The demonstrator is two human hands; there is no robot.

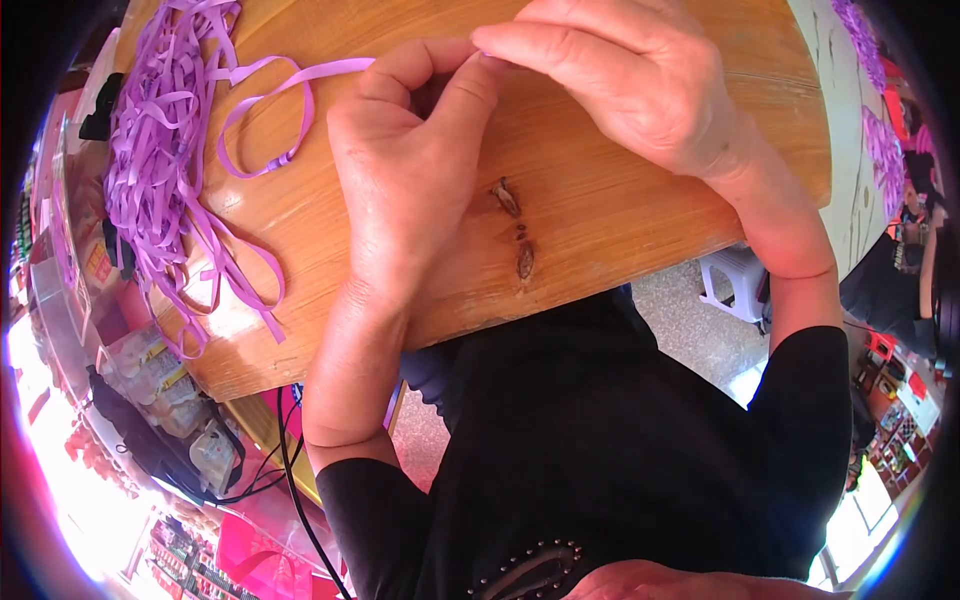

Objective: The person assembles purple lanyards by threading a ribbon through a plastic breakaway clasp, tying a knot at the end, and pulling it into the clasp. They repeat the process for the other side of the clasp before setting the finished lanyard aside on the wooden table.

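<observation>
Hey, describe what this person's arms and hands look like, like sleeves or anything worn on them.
Both forearms are bare. The left hand and right hand show no gloves, rings, watch or bracelet that I can see. Short black sleeves cover the upper arms, part of a black top with small metal studs near the lower edge of the picture.

A crowded shop corner in hard daylight.

A wooden table [620, 210] with dark knots in its grain filled the upper view. Below it lay a speckled stone floor [690, 320], where a white plastic stool [735, 285] stood at the right. Clear packets [165, 385] were stacked at the left, with black cables [285, 450] hanging nearby. Glaring light washed out the lower left corner.
</observation>
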